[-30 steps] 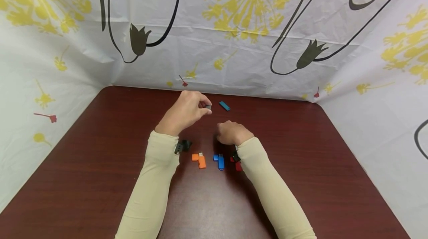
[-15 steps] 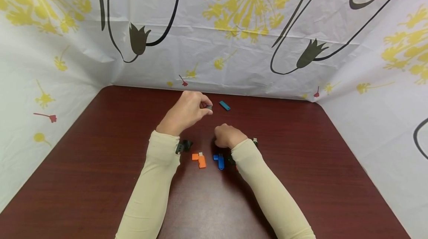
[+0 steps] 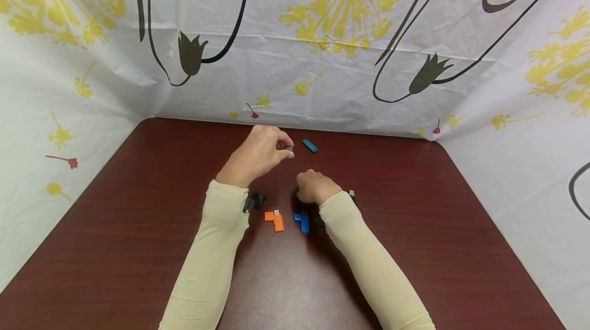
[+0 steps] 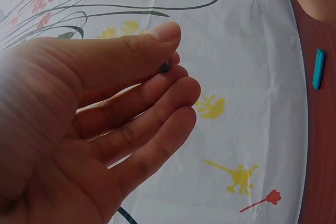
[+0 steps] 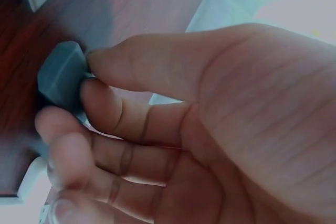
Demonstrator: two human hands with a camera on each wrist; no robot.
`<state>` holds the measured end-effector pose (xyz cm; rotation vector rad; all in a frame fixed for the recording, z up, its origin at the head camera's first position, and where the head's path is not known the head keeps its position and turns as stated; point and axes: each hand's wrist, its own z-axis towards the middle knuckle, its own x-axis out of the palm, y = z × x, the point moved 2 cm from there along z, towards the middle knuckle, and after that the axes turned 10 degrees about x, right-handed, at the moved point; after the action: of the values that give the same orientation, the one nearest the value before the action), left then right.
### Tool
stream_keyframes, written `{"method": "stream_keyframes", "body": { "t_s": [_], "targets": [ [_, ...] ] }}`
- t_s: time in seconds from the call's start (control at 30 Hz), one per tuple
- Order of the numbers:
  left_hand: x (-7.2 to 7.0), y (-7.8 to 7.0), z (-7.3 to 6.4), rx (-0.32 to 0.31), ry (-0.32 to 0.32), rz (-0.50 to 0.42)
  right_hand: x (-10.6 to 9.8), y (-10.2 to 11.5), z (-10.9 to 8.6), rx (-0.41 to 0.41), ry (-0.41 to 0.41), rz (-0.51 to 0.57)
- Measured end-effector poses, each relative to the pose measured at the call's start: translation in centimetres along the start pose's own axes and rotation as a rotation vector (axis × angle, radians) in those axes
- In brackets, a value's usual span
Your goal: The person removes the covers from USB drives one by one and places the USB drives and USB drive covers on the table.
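My left hand (image 3: 255,156), raised over the back of the table, pinches a small dark grey piece (image 4: 165,67) between thumb and fingertips; most of it is hidden. My right hand (image 3: 315,186) is low, just above or on the table, nearer the front. Its thumb and index finger pinch a grey-blue USB stick piece (image 5: 62,74); whether this is cap or body I cannot tell. Closest to me lie an orange USB stick (image 3: 278,222) and a blue USB stick (image 3: 304,223), plugs bared, each with its cap beside it. A teal USB stick (image 3: 310,145) lies at the back.
Beyond my right sleeve pokes a USB stick's metal plug (image 3: 352,194). A red item (image 3: 327,231) is mostly covered by that sleeve. The dark red-brown table (image 3: 115,227) meets a patterned white sheet (image 3: 286,63) at the back and sides.
Over the first half second my right hand shifted slightly left, uncovering the plug beyond the sleeve and covering more of the red item. My left hand has barely moved and keeps its pinch.
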<state>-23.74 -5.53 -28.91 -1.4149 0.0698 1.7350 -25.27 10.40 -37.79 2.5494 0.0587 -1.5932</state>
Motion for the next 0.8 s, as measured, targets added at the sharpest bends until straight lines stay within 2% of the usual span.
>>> {"method": "stream_keyframes", "body": {
  "t_s": [0.1, 0.27, 0.47, 0.8],
  "targets": [
    [0.0, 0.0, 0.0, -0.005, 0.003, 0.006, -0.3, -0.1, 0.0, 0.0, 0.008, 0.003],
    [0.1, 0.0, 0.1, -0.012, 0.009, 0.009, -1.5, -0.7, -0.5, -0.005, -0.031, 0.002],
    [0.4, 0.1, 0.2, -0.044, 0.043, -0.004, -3.5, -2.0, -1.8, -0.035, -0.144, 0.004],
    [1.2, 0.2, 0.6, -0.083, 0.125, 0.005, -6.6, -4.1, -4.7, -0.063, -0.36, 0.131]
  ]
}}
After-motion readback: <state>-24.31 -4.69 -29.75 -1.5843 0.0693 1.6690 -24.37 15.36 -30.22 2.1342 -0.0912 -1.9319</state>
